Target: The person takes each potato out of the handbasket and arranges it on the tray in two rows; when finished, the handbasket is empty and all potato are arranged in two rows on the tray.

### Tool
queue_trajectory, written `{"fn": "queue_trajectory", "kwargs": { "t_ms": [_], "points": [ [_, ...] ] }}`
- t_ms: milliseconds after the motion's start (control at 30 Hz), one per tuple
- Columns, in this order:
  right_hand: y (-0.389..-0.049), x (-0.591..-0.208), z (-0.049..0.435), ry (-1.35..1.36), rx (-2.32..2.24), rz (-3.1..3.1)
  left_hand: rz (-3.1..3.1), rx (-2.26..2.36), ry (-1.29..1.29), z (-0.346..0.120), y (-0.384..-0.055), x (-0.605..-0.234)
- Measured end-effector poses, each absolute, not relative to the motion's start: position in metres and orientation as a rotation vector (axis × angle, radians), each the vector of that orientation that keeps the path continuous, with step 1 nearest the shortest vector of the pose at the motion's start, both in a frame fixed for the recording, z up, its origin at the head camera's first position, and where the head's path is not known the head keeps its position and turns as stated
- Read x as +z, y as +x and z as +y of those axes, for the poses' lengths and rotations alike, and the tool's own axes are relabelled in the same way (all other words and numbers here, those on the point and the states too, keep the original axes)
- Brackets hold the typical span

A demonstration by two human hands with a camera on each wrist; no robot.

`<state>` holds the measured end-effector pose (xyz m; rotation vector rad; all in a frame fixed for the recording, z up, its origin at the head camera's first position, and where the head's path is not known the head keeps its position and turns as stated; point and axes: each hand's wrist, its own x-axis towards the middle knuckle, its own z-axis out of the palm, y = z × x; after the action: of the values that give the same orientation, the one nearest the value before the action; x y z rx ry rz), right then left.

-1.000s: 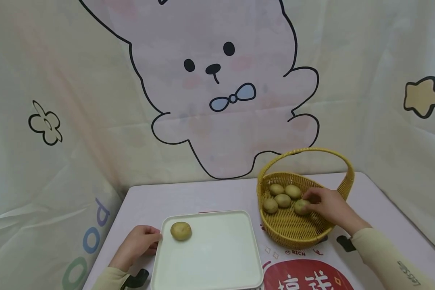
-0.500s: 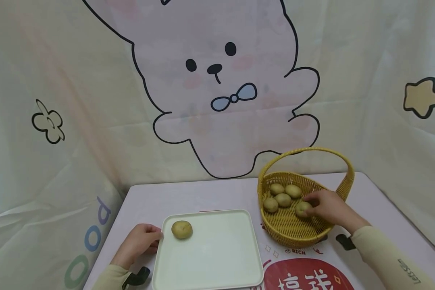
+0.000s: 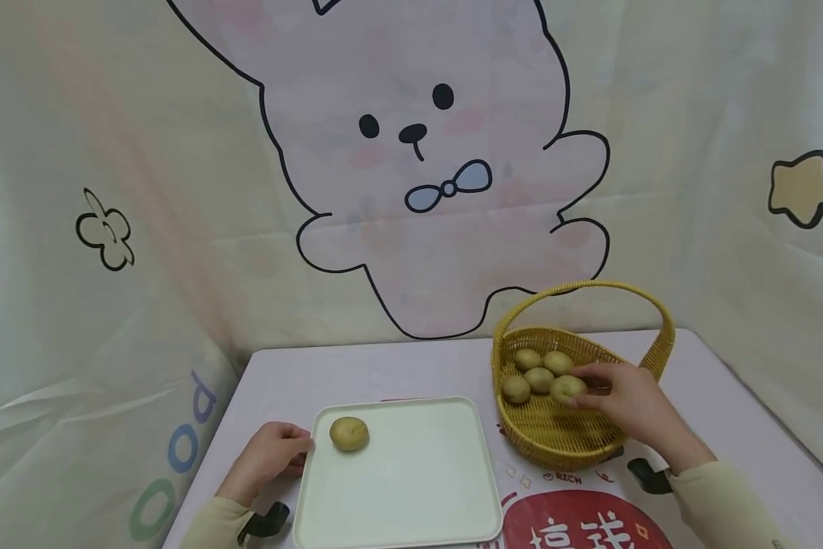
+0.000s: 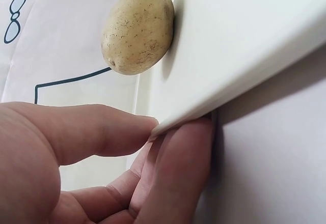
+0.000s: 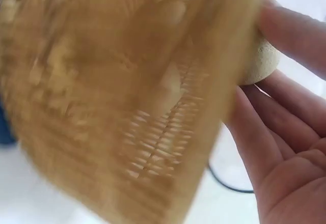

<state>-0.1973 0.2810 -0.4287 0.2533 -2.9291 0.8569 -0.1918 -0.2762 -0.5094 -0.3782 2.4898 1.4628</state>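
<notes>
A white rectangular tray [image 3: 411, 480] lies on the table, its left edge pinched between the thumb and fingers of my left hand [image 3: 267, 459]. One potato [image 3: 348, 434] sits in the tray's far left corner; in the left wrist view this potato [image 4: 138, 29] is just beyond my fingertips. At the right, my right hand [image 3: 634, 400] holds another potato [image 3: 567, 390] over a yellow woven basket [image 3: 555, 442]. Several more potatoes [image 3: 539, 380] are grouped on the basket's left side. The right wrist view shows the held potato [image 5: 262, 63] partly covered by the blurred basket rim [image 5: 224, 81].
The basket's tall arched handle [image 3: 589, 284] rises behind the right hand. A red printed patch [image 3: 583, 522] marks the white tablecloth between tray and basket. Behind the table hangs a curtain [image 3: 438, 252] with a cartoon animal.
My right hand has raised its potato slightly and shifted it left, toward the other potatoes. The left hand keeps its grip on the tray edge. The head view has turned slightly left.
</notes>
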Motion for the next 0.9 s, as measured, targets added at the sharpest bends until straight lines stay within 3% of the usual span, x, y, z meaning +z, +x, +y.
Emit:
{"fn": "queue_trajectory", "kwargs": {
  "t_ms": [400,900],
  "points": [
    [-0.175,-0.425,0.206,0.252,1.116,-2.807,2.476,1.470,-0.384,-0.278,-0.192,-0.509],
    [-0.206,-0.460,0.097,0.413,1.555,-2.731,2.461,1.498,-0.399,-0.281,-0.192,-0.510]
  ]
}}
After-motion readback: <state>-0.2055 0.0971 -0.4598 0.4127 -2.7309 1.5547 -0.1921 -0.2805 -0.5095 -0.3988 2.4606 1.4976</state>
